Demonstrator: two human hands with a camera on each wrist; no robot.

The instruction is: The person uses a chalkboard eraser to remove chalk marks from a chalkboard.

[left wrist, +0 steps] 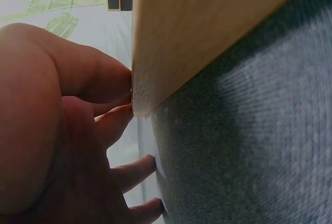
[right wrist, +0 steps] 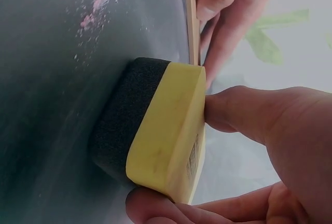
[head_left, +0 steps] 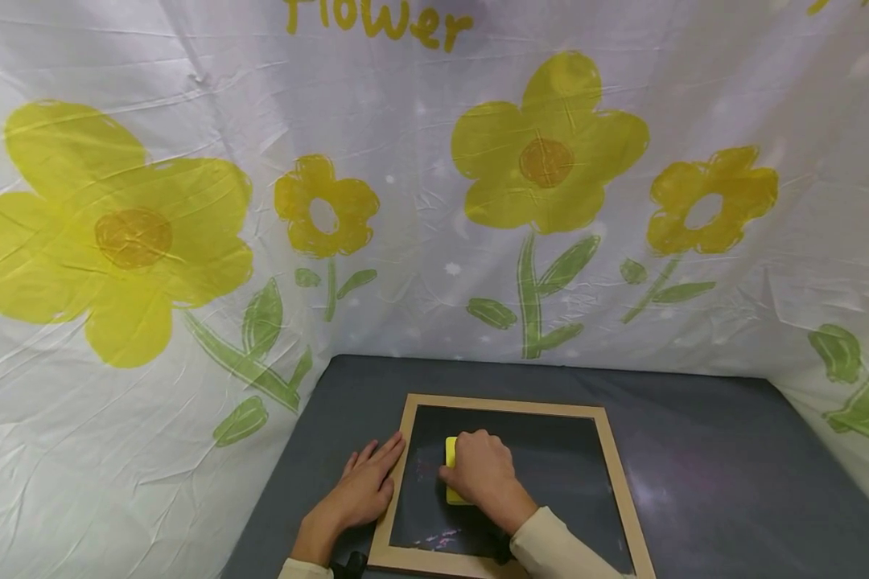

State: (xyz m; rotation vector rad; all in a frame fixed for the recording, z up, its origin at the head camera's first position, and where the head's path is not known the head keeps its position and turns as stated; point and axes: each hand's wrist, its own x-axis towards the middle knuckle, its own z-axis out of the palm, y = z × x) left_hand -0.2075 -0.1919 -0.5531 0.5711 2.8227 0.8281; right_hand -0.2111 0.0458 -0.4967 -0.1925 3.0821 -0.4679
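A small chalkboard (head_left: pixel 550 474) in a light wooden frame (head_left: pixel 397 490) lies flat on the dark grey table (head_left: pixel 731 466). My right hand (head_left: pixel 481 474) grips a yellow eraser (head_left: pixel 450 458) with a black sponge underside (right wrist: pixel 122 125) and presses it on the board's left part. Pink chalk smears (right wrist: pixel 101 6) show on the dark surface, also near the front edge (head_left: pixel 438 539). My left hand (head_left: pixel 365 486) lies flat on the table with straight fingers against the frame's left side (left wrist: pixel 171 42).
A white cloth with yellow flowers (head_left: pixel 543 153) hangs behind and to both sides of the table. Bare grey tabletop (head_left: pixel 739 498) stretches to the right of the frame. Chalk haze marks it near the frame.
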